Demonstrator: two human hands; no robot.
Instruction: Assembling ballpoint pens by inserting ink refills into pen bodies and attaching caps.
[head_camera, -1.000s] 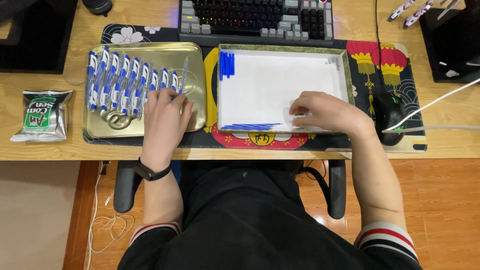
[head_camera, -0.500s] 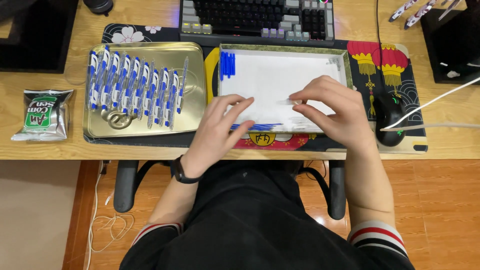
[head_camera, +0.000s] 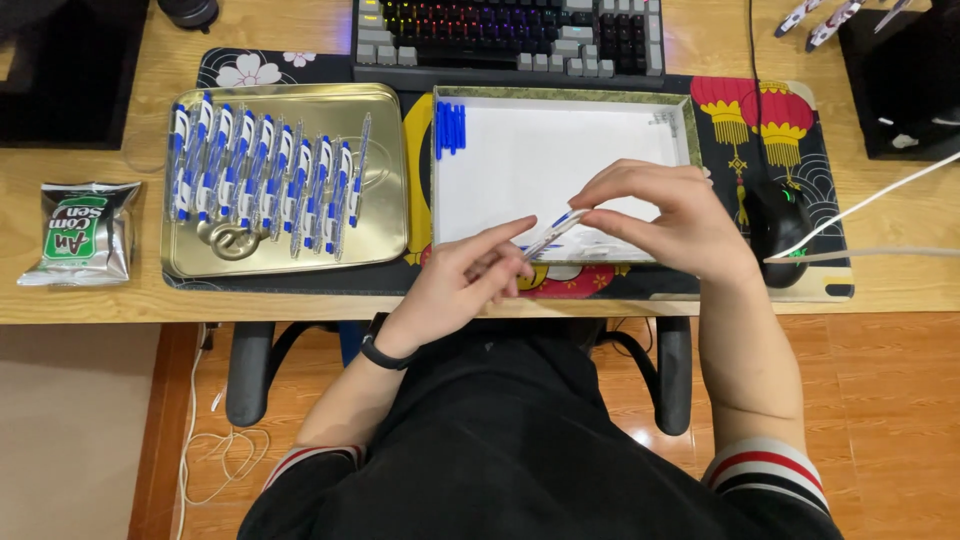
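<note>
A wooden desk (head_camera: 120, 300) bears a white box (head_camera: 560, 160), with a gold tray (head_camera: 385, 140) of pens left of it. Over the box's near edge, left hand (head_camera: 465, 285) and right hand (head_camera: 665, 215) pinch one pen (head_camera: 552, 233); a loose pinch could drop it.

snack pouch (head_camera: 78, 233) | far left on tabletop (head_camera: 60, 300), left of gold tray (head_camera: 385, 150), apart from it | flat crinkled foil pkg, silver w/ green panel, white + red print | white shallow box (head_camera: 560, 150) w/ olive rim, centre, below keyboard (head_camera: 500, 30) | dark screen edge (head_camera: 70, 70) top left, unlit
</note>
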